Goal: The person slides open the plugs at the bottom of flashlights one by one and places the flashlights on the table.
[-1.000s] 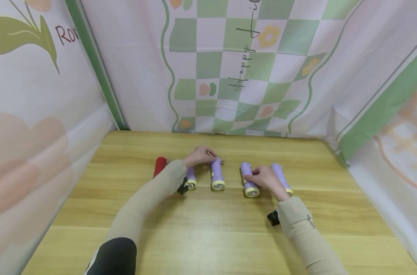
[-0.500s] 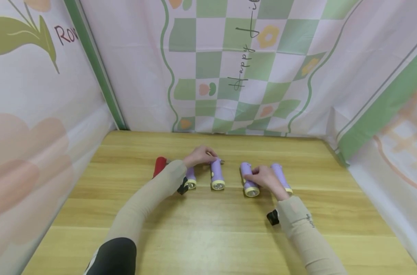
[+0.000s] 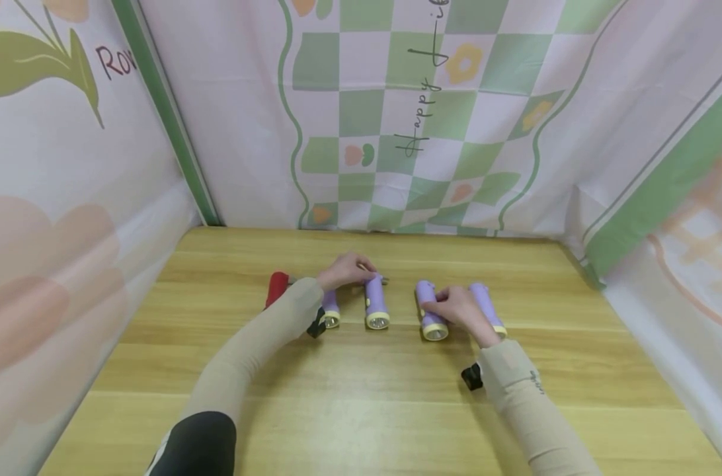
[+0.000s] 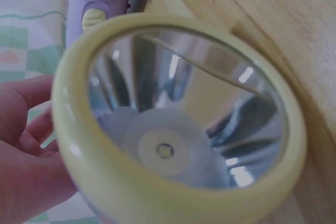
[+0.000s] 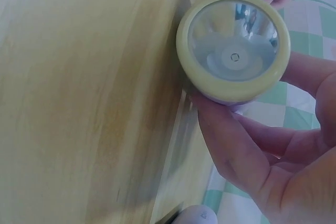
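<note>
Several lilac flashlights with cream lens rims lie on a wooden table, lenses facing me. My left hand (image 3: 346, 269) pinches the far end of the second flashlight (image 3: 375, 301) from the left. Under that wrist, another flashlight (image 3: 331, 307) is partly hidden; its cream rim (image 4: 68, 124) fills the left wrist view. My right hand (image 3: 456, 307) grips the third flashlight (image 3: 426, 297) by its body, thumb and fingers on opposite sides. In the right wrist view its cream rim (image 5: 185, 64) faces the camera. The rightmost flashlight (image 3: 484, 304) lies just beyond that hand, partly covered.
A red object (image 3: 277, 286) with a metallic part beside it lies left of the left forearm. A small metallic tip (image 3: 385, 281) shows behind the second flashlight. Patterned cloth (image 3: 420, 119) hangs along the table's back and sides. Black devices sit at both wrists.
</note>
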### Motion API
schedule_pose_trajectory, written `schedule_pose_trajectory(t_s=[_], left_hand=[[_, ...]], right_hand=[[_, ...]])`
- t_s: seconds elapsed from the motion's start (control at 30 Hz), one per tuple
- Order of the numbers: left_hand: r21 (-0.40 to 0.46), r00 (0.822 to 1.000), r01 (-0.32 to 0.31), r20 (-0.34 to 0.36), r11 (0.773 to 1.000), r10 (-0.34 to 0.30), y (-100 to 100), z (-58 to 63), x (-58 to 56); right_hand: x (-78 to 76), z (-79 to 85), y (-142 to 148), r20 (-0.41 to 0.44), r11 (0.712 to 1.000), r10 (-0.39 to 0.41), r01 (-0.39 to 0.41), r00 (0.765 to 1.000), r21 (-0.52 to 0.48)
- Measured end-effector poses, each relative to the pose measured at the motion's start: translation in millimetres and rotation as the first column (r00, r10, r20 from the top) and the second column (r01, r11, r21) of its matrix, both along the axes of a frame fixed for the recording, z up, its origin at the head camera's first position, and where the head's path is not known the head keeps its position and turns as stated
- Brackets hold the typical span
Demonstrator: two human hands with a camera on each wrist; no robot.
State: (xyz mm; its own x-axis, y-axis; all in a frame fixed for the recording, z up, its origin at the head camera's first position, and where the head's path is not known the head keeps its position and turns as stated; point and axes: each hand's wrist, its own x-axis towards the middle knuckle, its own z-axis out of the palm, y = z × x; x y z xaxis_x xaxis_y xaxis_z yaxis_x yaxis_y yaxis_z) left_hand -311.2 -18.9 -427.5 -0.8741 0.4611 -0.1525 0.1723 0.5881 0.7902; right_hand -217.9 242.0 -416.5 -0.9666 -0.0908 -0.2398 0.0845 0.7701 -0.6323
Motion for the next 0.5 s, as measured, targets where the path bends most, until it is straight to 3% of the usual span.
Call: schedule_pose_trajectory(t_s=[0.5], left_hand=[[-0.009,1.000,0.011,-0.024,1.000,-0.012,0.0,-2.4,-1.5]], right_hand=[[-2.5,3.1,-2.2,0.001,0.997,-0.021,0.021,1.000,-0.073]])
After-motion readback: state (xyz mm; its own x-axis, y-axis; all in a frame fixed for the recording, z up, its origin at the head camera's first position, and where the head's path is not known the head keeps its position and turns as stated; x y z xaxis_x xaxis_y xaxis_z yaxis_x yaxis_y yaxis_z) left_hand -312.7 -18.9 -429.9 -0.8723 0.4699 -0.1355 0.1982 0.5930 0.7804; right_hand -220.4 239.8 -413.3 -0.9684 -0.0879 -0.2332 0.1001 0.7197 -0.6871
